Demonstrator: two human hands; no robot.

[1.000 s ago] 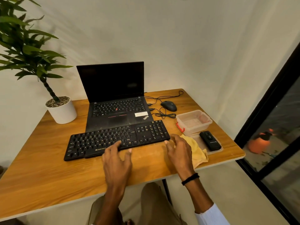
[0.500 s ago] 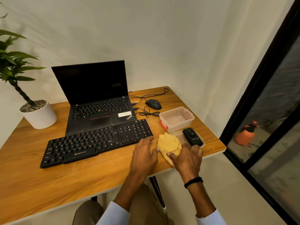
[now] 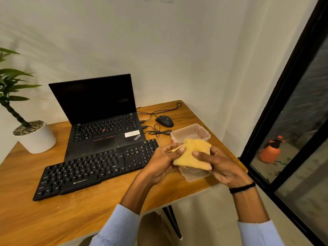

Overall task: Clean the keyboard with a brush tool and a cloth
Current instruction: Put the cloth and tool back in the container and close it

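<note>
Cloth point(image 3: 192, 157) now aloft (between fingers point(image 3: 199, 154))

Cloth point(image 3: 192, 153): yellow, soft, folded into a thick wad, held up off the surface point(image 3: 53, 219) between your two hands. Your left hand point(image 3: 163, 160) pinches its left edge, and your right hand point(image 3: 220, 166) has the right side in its grip, thumb pressed on the front face. It sits just right of the keyboard point(image 3: 92, 171), not touching it. Keyboard: black, full-size with number pad, ZEBRONICS mark on front lip, flat on the surface, slanted, left end nearer you
</note>
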